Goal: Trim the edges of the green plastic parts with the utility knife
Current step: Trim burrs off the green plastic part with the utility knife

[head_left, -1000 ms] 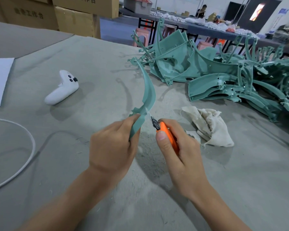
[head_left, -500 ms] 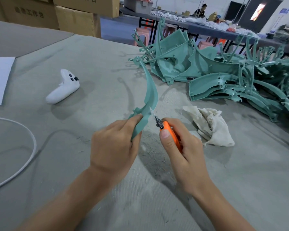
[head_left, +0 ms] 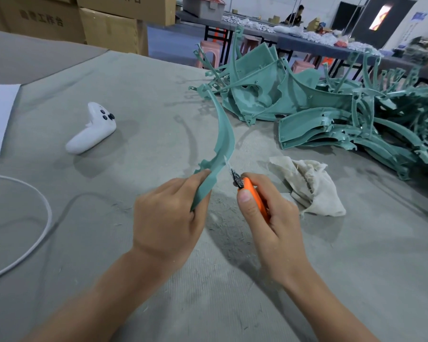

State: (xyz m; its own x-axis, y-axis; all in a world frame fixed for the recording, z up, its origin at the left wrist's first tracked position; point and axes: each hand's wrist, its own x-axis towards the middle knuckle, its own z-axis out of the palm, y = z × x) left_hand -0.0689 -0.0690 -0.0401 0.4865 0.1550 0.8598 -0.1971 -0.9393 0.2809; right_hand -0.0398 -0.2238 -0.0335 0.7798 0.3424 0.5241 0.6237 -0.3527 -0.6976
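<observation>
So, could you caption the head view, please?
Left hand grips a curved green part; right hand trims its edge with orange utility knife.

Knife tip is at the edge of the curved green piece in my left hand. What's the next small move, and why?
Probably a short stroke of the utility knife up along the curved green part, away from the left hand. The right hand holds the blade tip at that part's edge just above the left hand's grip, and the edge runs on beyond it.

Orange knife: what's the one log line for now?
left hand grips curved green part | right hand grips orange utility knife | blade at part's edge
</observation>
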